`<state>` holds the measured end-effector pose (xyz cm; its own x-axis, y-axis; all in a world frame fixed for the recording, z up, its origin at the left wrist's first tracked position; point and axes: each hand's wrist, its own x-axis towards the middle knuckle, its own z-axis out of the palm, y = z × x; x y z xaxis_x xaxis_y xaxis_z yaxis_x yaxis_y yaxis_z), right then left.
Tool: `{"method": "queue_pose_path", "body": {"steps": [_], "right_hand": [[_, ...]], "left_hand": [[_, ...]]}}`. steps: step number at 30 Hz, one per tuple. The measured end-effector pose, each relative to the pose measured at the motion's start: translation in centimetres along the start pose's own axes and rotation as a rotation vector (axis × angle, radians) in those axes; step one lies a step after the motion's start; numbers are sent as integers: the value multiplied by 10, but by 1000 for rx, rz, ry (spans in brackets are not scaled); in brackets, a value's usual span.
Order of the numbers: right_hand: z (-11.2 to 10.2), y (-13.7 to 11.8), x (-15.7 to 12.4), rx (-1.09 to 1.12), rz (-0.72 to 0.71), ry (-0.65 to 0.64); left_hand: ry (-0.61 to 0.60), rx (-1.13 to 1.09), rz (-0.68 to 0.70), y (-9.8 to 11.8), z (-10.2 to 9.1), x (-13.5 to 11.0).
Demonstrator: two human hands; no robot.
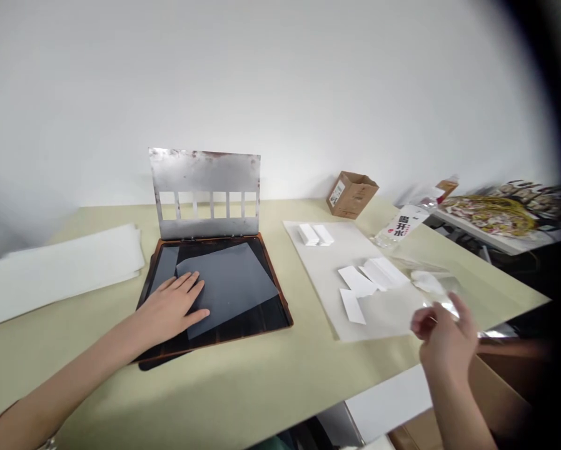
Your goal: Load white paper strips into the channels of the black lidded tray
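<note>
My left hand (174,306) lies flat with fingers spread on a grey translucent sheet (231,284), which rests askew on a dark tray with a brown rim (280,294). A metal plate with a row of rectangular slots (205,190) stands hinged up at the tray's back edge. My right hand (442,334) hovers at the right edge of a white sheet (329,275), fingers curled on a thin clear film (442,294). Small white paper strips (362,284) lie on that white sheet just left of the hand.
A stack of white paper (59,269) lies at the left. Two small white blocks (315,234), a small cardboard box (350,194) and a labelled packet (402,225) sit toward the back right. A side table with printed goods (496,215) is at the far right. An open carton (496,387) stands below.
</note>
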<state>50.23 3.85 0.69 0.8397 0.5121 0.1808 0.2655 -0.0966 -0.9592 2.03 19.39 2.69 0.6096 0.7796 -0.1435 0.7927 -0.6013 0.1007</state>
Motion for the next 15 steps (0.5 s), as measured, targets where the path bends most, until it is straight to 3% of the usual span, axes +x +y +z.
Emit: {"method": "queue_pose_path", "body": {"steps": [5, 8, 12, 15], "right_hand": [[99, -47, -51, -86, -354, -664], [157, -76, -83, -179, -611, -965], [219, -92, -110, -296, -926, -1245], [251, -92, -114, -392, -1051, -1357]], "left_hand": [[-36, -35, 49, -9, -3, 4], [-46, -52, 93, -21, -4, 7], [-43, -62, 135, -31, -5, 6], [-21, -69, 141, -35, -5, 3]]}}
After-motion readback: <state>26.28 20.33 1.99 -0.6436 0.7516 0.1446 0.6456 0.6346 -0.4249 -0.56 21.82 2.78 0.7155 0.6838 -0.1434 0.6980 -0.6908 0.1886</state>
